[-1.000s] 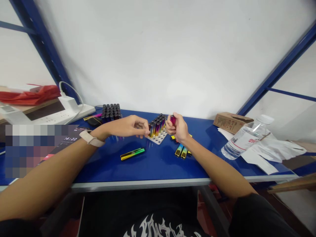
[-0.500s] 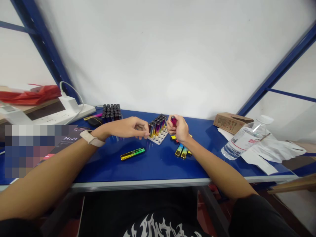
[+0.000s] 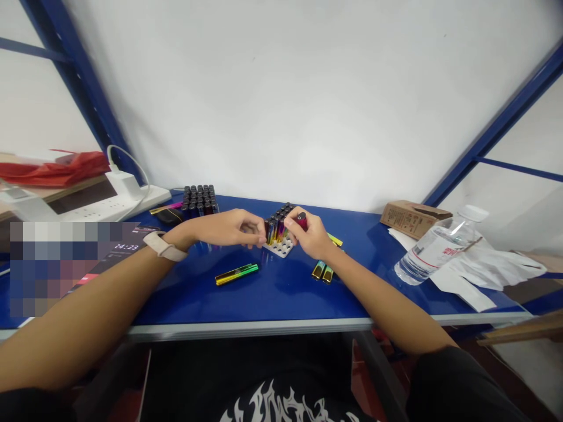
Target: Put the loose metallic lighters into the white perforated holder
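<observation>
The right hand (image 3: 313,235) has its fingers closed around a small red lighter (image 3: 301,220), held upright just above the white holed tray (image 3: 281,246) that the left hand's (image 3: 229,227) curled fingers steady; it looks light, hard and glossy, so probably slippery, best pinched at its flat sides.

Pixelated block (image 3: 53,266) hid the objects at the table's left end. Right hand (image 3: 310,234) covered most of the pink lighter (image 3: 301,220) and part of the white tray (image 3: 281,247). Bottle label (image 3: 428,252) print too small to read.
</observation>
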The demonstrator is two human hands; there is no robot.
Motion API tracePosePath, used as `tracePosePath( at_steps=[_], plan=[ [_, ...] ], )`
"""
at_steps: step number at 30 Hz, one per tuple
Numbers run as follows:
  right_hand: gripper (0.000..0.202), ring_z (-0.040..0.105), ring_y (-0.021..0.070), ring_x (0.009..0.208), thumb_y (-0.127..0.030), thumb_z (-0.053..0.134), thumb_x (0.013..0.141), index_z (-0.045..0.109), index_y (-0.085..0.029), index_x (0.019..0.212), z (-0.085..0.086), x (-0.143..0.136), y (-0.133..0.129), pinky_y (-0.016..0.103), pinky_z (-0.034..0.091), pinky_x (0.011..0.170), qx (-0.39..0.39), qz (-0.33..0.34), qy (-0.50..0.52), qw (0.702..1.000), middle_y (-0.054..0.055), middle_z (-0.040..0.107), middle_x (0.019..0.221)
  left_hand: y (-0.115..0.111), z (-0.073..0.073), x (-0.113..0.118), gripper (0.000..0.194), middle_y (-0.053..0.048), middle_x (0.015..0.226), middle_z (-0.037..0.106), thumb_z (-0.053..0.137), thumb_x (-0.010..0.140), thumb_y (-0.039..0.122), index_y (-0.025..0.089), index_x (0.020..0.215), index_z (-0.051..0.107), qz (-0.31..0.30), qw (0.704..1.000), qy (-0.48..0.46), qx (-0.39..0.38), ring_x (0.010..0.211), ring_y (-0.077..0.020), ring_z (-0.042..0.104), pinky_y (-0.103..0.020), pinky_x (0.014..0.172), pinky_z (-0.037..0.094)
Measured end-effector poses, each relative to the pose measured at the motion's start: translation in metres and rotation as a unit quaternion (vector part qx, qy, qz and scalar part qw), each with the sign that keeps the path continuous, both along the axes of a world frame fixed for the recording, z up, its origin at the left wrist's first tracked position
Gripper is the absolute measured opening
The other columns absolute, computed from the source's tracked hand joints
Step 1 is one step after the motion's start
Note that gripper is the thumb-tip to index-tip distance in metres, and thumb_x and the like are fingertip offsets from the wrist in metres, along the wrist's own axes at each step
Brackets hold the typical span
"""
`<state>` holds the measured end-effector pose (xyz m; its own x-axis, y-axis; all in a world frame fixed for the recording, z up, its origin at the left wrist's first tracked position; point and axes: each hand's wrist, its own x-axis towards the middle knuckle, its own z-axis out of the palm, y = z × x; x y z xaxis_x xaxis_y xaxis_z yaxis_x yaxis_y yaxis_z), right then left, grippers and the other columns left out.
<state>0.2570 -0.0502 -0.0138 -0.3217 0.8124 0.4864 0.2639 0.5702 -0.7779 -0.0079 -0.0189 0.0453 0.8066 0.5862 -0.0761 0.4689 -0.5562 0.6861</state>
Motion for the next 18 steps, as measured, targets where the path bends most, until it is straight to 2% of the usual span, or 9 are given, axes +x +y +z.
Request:
tracePosePath(
  at_steps=[3, 6, 8, 11, 14, 18],
  plan=[
    [0.049, 0.054, 0.017, 0.068, -0.065, 0.051, 0.11, 0.052, -0.025, 0.082, 0.004, 0.0, -0.001, 0.035, 0.045, 0.074, 0.031, -0.009, -0.031, 0.999, -0.001, 0.058, 0.07, 0.0, 0.0, 0.0, 0.016, -0.005, 0.102, 0.085, 0.073, 0.095, 0.038, 0.024, 0.097, 0.08, -0.002, 1.0, 0.005, 0.001, 0.091, -0.0225, 0.082, -0.031, 0.081, 0.062],
    [0.053, 0.045, 0.016, 0.065, -0.065, 0.051, 0.109, 0.048, -0.025, 0.076, 0.009, 0.001, -0.001, 0.034, 0.04, 0.07, 0.02, -0.035, -0.083, 0.996, -0.003, 0.049, 0.065, 0.001, -0.001, -0.001, 0.016, -0.005, 0.102, 0.085, 0.073, 0.095, 0.038, 0.024, 0.097, 0.08, -0.002, 1.0, 0.006, 0.005, 0.091, -0.0224, 0.082, -0.03, 0.082, 0.062],
    [0.054, 0.042, 0.0155, 0.063, -0.068, 0.055, 0.108, 0.051, -0.025, 0.076, 0.009, 0.0, -0.002, 0.034, 0.036, 0.066, -0.007, -0.04, -0.108, 0.993, -0.003, 0.046, 0.063, 0.002, -0.001, -0.001, 0.016, -0.005, 0.101, 0.085, 0.073, 0.095, 0.038, 0.024, 0.098, 0.08, -0.002, 1.0, 0.01, 0.013, 0.092, -0.0224, 0.082, -0.03, 0.082, 0.062],
    [0.053, 0.045, 0.0152, 0.061, -0.071, 0.069, 0.101, 0.06, -0.024, 0.079, 0.005, -0.001, -0.001, 0.033, 0.034, 0.062, -0.026, -0.036, -0.123, 0.991, -0.003, 0.051, 0.062, 0.002, -0.001, -0.001, 0.019, -0.005, 0.103, 0.085, 0.072, 0.097, 0.041, 0.024, 0.1, 0.08, -0.002, 1.0, 0.023, 0.021, 0.093, -0.0227, 0.082, -0.029, 0.081, 0.061],
    [0.05, 0.049, 0.0151, 0.06, -0.07, 0.079, 0.094, 0.067, -0.023, 0.082, 0.0, -0.004, 0.0, 0.032, 0.037, 0.06, -0.023, -0.034, -0.11, 0.993, -0.002, 0.058, 0.063, 0.002, 0.0, -0.001, 0.022, -0.005, 0.103, 0.086, 0.071, 0.097, 0.043, 0.024, 0.103, 0.081, -0.001, 0.999, 0.034, 0.022, 0.094, -0.0228, 0.081, -0.029, 0.081, 0.06],
    [0.051, 0.055, 0.0155, 0.061, -0.07, 0.085, 0.088, 0.07, -0.022, 0.08, -0.003, -0.008, 0.001, 0.031, 0.041, 0.061, -0.011, -0.066, -0.086, 0.994, -0.002, 0.062, 0.061, 0.002, 0.001, -0.001, 0.025, -0.004, 0.101, 0.085, 0.07, 0.098, 0.046, 0.024, 0.104, 0.081, 0.0, 0.999, 0.043, 0.025, 0.094, -0.0226, 0.081, -0.029, 0.08, 0.06]
  ],
)
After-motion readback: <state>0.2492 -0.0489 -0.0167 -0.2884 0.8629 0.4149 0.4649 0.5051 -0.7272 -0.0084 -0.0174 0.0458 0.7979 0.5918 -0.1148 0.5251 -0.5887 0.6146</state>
